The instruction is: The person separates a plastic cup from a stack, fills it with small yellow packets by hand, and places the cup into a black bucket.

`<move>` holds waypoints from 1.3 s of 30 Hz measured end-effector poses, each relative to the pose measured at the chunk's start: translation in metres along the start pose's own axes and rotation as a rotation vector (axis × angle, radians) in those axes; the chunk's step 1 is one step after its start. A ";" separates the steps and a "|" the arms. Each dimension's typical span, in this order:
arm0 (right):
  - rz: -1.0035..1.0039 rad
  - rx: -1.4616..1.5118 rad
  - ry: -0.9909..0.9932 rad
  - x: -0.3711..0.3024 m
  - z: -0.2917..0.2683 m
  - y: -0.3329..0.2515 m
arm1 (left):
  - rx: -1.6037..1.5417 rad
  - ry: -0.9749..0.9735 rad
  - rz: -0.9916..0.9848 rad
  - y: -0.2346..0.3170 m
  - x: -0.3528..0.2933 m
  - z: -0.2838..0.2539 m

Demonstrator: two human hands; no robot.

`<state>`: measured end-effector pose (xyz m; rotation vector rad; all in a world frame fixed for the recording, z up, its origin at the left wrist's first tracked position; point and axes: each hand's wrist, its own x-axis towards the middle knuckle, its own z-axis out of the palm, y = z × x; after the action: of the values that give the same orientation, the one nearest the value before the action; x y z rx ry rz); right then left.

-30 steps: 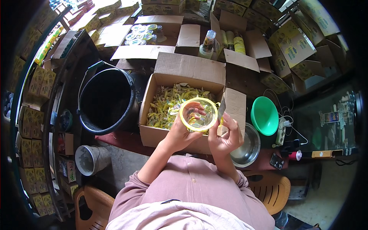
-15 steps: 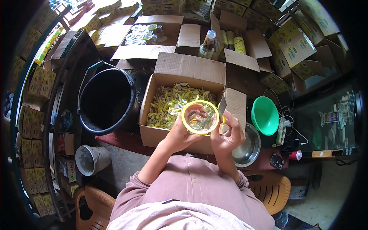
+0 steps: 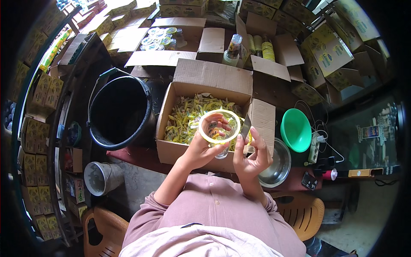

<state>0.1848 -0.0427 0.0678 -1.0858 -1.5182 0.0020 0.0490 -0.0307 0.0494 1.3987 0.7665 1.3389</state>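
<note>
A clear plastic cup [image 3: 220, 127] with a pale yellow rim is in my left hand [image 3: 199, 150], fingers wrapped round its side. Its mouth faces up toward me, and the base shows below the rim on the right. My right hand [image 3: 251, 162] pinches a small knife [image 3: 246, 127] between thumb and fingers, the grey blade pointing up beside the cup's rim. Its handle is mostly hidden by the fingers. Both hands are over the near side of an open cardboard box [image 3: 171, 150], which is filled with yellow and clear plastic strips [image 3: 188, 115].
A black bucket [image 3: 147, 122] stands left of the box, a grey bucket [image 3: 102, 177] lower down. On the right are a metal bowl [image 3: 282, 165], green bowls [image 3: 295, 128] and a power strip [image 3: 314, 150]. Stacked cups [image 3: 232, 51] and a carton of lidded cups [image 3: 160, 38] stand behind.
The cup has turned and tilted in my left hand, so its base now shows below the rim. My right hand has shifted slightly down with the knife, its fingers more upright.
</note>
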 end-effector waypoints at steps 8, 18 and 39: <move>-0.048 -0.015 -0.020 0.004 -0.001 -0.004 | -0.107 0.004 -0.046 -0.003 -0.002 0.003; -0.098 -0.037 0.011 0.006 0.003 -0.004 | 0.008 0.010 0.008 0.003 -0.003 0.008; 0.002 -0.007 0.046 0.011 0.007 0.003 | 0.125 0.030 -0.001 0.001 -0.003 0.005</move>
<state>0.1834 -0.0302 0.0727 -1.0860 -1.4768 -0.0272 0.0531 -0.0348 0.0496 1.4784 0.8831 1.3331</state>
